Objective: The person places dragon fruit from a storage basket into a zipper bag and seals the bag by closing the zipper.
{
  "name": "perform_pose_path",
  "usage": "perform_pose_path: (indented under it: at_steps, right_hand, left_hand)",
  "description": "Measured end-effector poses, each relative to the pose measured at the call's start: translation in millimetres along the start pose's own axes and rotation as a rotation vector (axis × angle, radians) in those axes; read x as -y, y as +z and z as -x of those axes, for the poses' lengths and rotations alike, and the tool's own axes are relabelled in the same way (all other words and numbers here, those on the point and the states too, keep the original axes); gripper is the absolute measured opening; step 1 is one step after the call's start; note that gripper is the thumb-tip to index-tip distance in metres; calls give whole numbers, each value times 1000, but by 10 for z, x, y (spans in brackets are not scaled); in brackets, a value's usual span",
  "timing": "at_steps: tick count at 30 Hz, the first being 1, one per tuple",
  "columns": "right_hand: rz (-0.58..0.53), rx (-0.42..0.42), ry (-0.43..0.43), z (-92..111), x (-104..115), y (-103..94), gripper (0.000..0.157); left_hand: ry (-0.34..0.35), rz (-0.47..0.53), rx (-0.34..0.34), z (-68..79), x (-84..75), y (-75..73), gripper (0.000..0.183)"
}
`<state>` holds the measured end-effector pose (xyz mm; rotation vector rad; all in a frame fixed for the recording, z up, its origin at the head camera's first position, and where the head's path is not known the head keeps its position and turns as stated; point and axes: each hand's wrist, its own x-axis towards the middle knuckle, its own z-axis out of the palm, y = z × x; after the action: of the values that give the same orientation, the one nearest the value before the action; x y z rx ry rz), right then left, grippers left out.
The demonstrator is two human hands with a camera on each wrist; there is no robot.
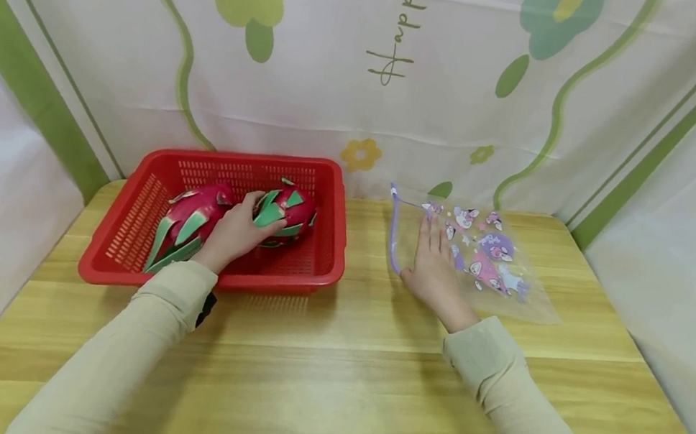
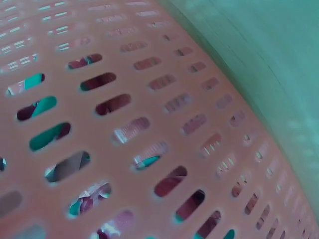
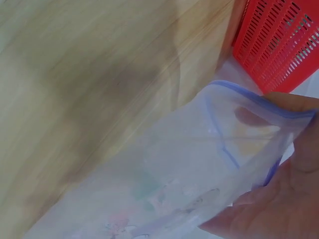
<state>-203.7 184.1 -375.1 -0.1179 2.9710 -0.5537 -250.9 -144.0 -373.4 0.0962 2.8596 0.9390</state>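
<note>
My left hand (image 1: 238, 231) reaches into the red plastic basket (image 1: 342, 267) and grips the right-hand dragon fruit (image 1: 294, 207), its thumb across the green scales. Another dragon fruit (image 1: 195, 209) lies in the basket's left half, partly behind that hand. A clear zip bag (image 1: 502, 261) with cartoon prints lies right of the basket, its purple-edged mouth facing left. On the bag's mouth end rests my right hand (image 1: 436, 268), fingers straight and thumb spread at the purple edge. The mouth gapes beside that hand (image 3: 284, 199) in the right wrist view.
A wooden table (image 1: 315, 379) lies under everything. The white floral cloth (image 1: 323, 98) hangs along its back edge, with white sheeting at both sides. In the left wrist view, the slotted basket wall (image 2: 164, 119) fills most of the picture.
</note>
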Motion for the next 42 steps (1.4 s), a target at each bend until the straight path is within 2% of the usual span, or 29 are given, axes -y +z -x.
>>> perform_pose_path:
  at_steps: [5,12,18,23,28,31,36,42]
  right_hand:
    - [-5,-49,-14,13,-6,-11,101]
    - [-21,-125,3,41,-2,-39,100]
    - [-64,-199,1,36,14,-28,90]
    - [-125,-276,-23,46,34,-44,80]
    - [-168,-366,-55,50,52,-48,72]
    - [-181,-409,-65,51,50,-47,70]
    - [-168,-432,-76,60,55,-57,74]
    - [-129,-382,-83,42,43,-76,82]
  left_hand:
    - [-9,-10,-18,23,15,-7,73]
    - [-33,-11,5,48,-25,-28,69]
    - [-29,50,-22,68,-32,-53,61]
    - [-15,99,-53,68,-34,-61,63]
    - [30,53,-72,63,-40,-66,61]
    - [40,17,-105,71,-49,-69,59]
    - [33,28,-170,91,-44,-76,56]
    - [37,97,-226,115,-65,-106,56]
